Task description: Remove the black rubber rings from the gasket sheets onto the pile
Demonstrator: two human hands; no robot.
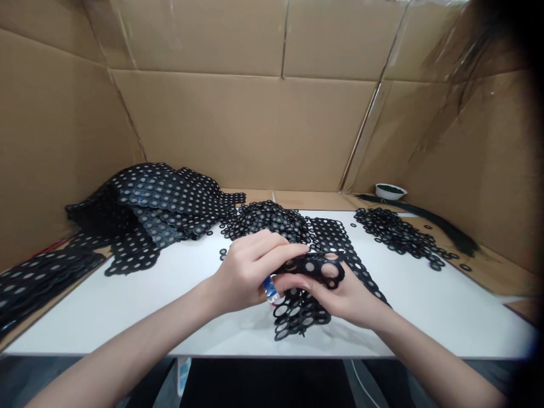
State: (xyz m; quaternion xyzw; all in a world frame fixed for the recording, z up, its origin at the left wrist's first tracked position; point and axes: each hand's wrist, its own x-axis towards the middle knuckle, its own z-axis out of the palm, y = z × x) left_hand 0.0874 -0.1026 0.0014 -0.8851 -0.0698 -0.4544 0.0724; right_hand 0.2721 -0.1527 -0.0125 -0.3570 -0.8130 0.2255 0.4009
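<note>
Near the front of the white table, both hands are on a piece of black ring mesh, sheet material made of joined rings. My left hand is closed, its fingers and thumb at the upper left edge of the mesh. A small blue-and-clear object pokes out beneath its palm; its kind is hidden. My right hand grips the folded mesh from the right, with rings bent over its fingers. The lower end of the mesh hangs below the hands.
Behind my hands is a heap of loose black rings, beside a flat mesh panel. More rings lie right. A large mesh pile fills the left back. Cardboard walls enclose the table; a white bowl stands back right.
</note>
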